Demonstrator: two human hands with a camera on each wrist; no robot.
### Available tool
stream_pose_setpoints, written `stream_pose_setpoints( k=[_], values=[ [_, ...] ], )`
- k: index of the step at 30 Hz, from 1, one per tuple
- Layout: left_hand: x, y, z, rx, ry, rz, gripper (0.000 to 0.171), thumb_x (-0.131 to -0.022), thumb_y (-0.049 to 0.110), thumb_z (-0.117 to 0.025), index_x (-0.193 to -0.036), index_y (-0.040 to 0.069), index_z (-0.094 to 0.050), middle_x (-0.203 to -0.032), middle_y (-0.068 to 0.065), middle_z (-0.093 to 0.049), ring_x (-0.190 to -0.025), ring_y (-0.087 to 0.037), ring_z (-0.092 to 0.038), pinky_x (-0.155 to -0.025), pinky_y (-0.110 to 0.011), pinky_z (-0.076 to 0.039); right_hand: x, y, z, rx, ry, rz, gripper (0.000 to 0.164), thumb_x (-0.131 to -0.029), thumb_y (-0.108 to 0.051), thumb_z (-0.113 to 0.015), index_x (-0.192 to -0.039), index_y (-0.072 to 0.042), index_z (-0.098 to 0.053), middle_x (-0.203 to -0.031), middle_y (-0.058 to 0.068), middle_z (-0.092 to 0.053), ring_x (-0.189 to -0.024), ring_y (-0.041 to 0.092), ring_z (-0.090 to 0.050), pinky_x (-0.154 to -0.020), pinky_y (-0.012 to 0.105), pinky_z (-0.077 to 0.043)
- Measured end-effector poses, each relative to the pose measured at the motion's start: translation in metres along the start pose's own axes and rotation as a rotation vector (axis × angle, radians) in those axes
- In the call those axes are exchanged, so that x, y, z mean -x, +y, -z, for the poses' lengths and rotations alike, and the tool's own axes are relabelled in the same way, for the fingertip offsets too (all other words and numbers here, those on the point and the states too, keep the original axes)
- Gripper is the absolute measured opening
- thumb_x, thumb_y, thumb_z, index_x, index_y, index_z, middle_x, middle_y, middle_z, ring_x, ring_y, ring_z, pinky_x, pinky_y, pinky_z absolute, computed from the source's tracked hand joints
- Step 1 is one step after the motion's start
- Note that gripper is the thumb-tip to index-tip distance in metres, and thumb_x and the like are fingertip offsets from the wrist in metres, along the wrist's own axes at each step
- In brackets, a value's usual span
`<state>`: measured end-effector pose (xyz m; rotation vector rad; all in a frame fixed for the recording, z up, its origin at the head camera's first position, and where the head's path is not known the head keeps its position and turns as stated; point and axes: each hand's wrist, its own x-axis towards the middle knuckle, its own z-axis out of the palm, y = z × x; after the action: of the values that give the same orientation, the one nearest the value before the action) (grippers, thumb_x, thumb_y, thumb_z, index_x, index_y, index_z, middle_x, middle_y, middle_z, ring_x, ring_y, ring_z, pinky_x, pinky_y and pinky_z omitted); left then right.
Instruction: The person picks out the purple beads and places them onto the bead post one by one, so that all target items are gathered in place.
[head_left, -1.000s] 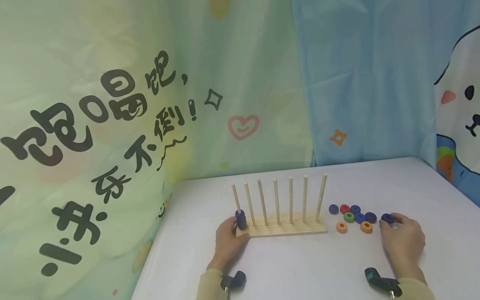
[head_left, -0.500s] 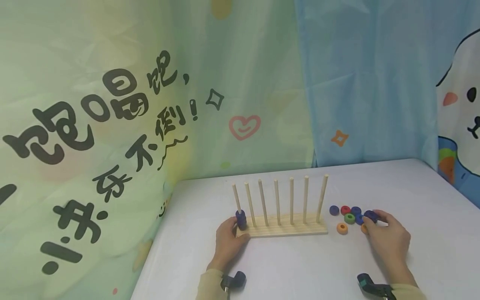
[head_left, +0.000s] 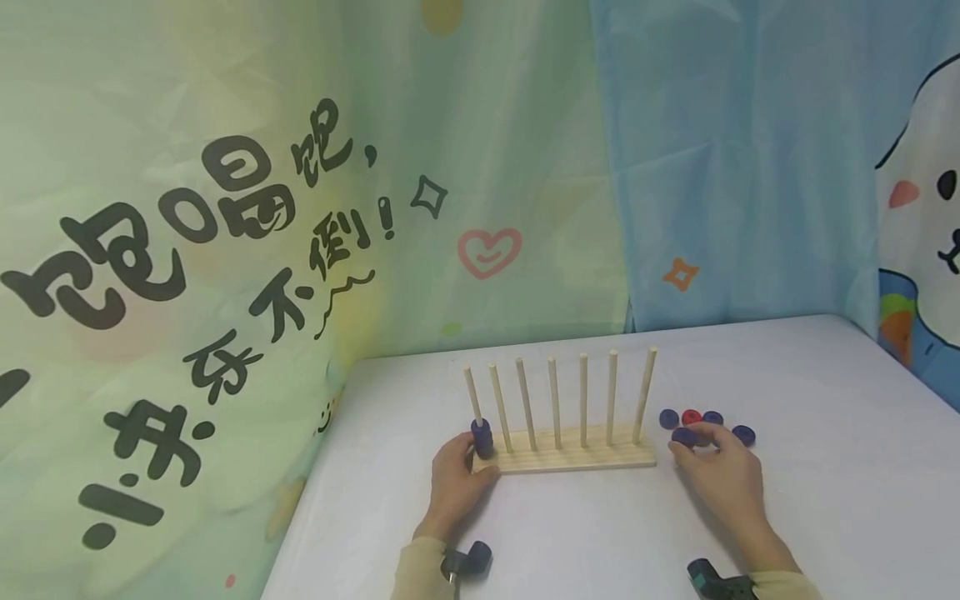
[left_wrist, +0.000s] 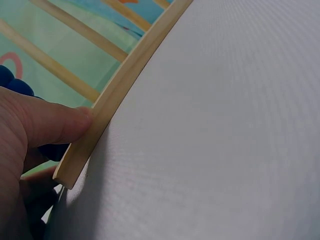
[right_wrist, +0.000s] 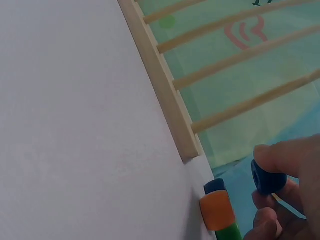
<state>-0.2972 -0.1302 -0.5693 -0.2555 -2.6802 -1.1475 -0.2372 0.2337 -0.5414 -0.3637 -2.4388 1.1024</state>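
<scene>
A wooden peg stand (head_left: 570,454) with several upright pegs stands on the white table. Dark blue rings (head_left: 482,439) are stacked on its leftmost peg. My left hand (head_left: 457,483) grips the stand's left end, the thumb (left_wrist: 65,125) pressing the front edge of the base. To the right of the stand, my right hand (head_left: 727,475) pinches a dark blue ring (right_wrist: 270,179) between thumb and fingers, raised above the loose rings. In the head view this hand hides some rings; the right wrist view shows an orange ring (right_wrist: 217,210) and a green ring (right_wrist: 229,233) below it.
Behind and beside my right hand lie a red ring (head_left: 691,416) and several blue rings, one of them (head_left: 743,435) farthest right. The white table (head_left: 585,533) reaches back to a printed curtain (head_left: 525,167).
My right hand has carried the blue ring leftward across the loose rings, toward the stand. My left hand and the stand have stayed in place.
</scene>
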Motion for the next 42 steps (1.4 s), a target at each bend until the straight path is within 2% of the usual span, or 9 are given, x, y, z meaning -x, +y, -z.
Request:
stream_pose_setpoints(
  k=[6, 10, 15, 17, 19, 22, 24, 36, 42],
  values=[
    [0.001, 0.0, 0.0, 0.002, 0.006, -0.01, 0.052, -0.074, 0.024, -0.078, -0.121, 0.009, -0.064, -0.126, -0.013, -0.063, -0.125, -0.035, -0.052, -0.111, -0.055, -0.032, 0.004, -0.006, -0.003, -0.005, -0.041, 0.08, 0.035, -0.08, -0.021, -0.079, -0.109, -0.004, -0.066, -0.101, 0.022, -0.07, -0.058, 0.008, -0.059, -0.052, 0.021, -0.04],
    [0.001, 0.001, 0.001, 0.006, 0.009, -0.011, 0.05, -0.074, 0.023, -0.078, -0.12, 0.01, -0.064, -0.126, -0.012, -0.063, -0.125, -0.034, -0.052, -0.111, -0.054, -0.033, 0.008, -0.012, -0.005, -0.018, -0.121, 0.079, 0.036, -0.082, -0.023, -0.077, -0.112, -0.007, -0.065, -0.101, 0.016, -0.069, -0.061, 0.01, -0.054, -0.051, 0.021, -0.04],
    [0.001, 0.001, 0.001, 0.009, 0.012, -0.014, 0.051, -0.073, 0.023, -0.078, -0.12, 0.01, -0.065, -0.125, -0.012, -0.064, -0.124, -0.034, -0.053, -0.11, -0.054, -0.033, 0.011, -0.016, -0.009, 0.003, -0.192, 0.067, 0.034, -0.084, -0.025, -0.076, -0.112, -0.01, -0.065, -0.103, 0.01, -0.069, -0.068, 0.015, -0.049, -0.058, 0.025, -0.042],
    [0.001, 0.001, 0.001, 0.012, 0.012, -0.012, 0.051, -0.073, 0.023, -0.078, -0.12, 0.01, -0.065, -0.125, -0.012, -0.064, -0.124, -0.034, -0.053, -0.11, -0.054, -0.033, 0.013, -0.016, -0.012, 0.005, -0.201, 0.085, 0.034, -0.083, -0.025, -0.077, -0.111, -0.01, -0.065, -0.103, 0.01, -0.069, -0.064, 0.014, -0.049, -0.065, 0.031, -0.047],
    [0.001, 0.001, 0.001, 0.014, 0.01, -0.009, 0.052, -0.073, 0.023, -0.078, -0.121, 0.009, -0.064, -0.125, -0.012, -0.064, -0.124, -0.034, -0.053, -0.111, -0.054, -0.033, 0.015, -0.017, -0.015, -0.001, -0.213, 0.099, 0.035, -0.082, -0.025, -0.078, -0.11, -0.009, -0.065, -0.102, 0.009, -0.07, -0.059, 0.012, -0.048, -0.063, 0.033, -0.047],
    [0.0, 0.002, 0.001, 0.016, 0.009, -0.003, 0.052, -0.073, 0.023, -0.078, -0.121, 0.009, -0.064, -0.126, -0.012, -0.063, -0.125, -0.034, -0.052, -0.111, -0.054, -0.033, 0.018, -0.017, -0.02, -0.024, -0.231, 0.129, 0.036, -0.081, -0.024, -0.078, -0.111, -0.008, -0.065, -0.098, 0.008, -0.07, -0.053, 0.008, -0.049, -0.058, 0.029, -0.048],
    [0.001, 0.002, 0.001, 0.016, 0.009, 0.0, 0.052, -0.073, 0.023, -0.078, -0.122, 0.009, -0.064, -0.127, -0.012, -0.063, -0.125, -0.035, -0.052, -0.111, -0.054, -0.033, 0.02, -0.018, -0.024, -0.041, -0.245, 0.139, 0.036, -0.081, -0.023, -0.079, -0.111, -0.008, -0.065, -0.096, 0.006, -0.07, -0.053, 0.006, -0.049, -0.05, 0.025, -0.041],
    [0.001, 0.002, 0.003, 0.025, -0.004, 0.013, 0.052, -0.074, 0.024, -0.078, -0.123, 0.012, -0.064, -0.128, -0.01, -0.062, -0.127, -0.033, -0.051, -0.112, -0.054, -0.031, 0.044, -0.037, -0.047, -0.096, -0.289, 0.197, 0.035, -0.077, -0.015, -0.081, -0.11, -0.015, -0.069, -0.102, 0.001, -0.071, -0.061, 0.004, -0.05, -0.055, 0.021, -0.044],
    [0.002, 0.002, 0.002, 0.018, 0.013, 0.004, 0.053, -0.074, 0.023, -0.079, -0.123, 0.011, -0.064, -0.127, -0.01, -0.063, -0.125, -0.033, -0.052, -0.111, -0.055, -0.032, 0.051, -0.04, -0.055, -0.174, -0.279, 0.245, 0.037, -0.075, -0.011, -0.082, -0.11, -0.013, -0.069, -0.097, 0.002, -0.071, -0.054, 0.002, -0.047, -0.049, 0.021, -0.042]
  ],
)
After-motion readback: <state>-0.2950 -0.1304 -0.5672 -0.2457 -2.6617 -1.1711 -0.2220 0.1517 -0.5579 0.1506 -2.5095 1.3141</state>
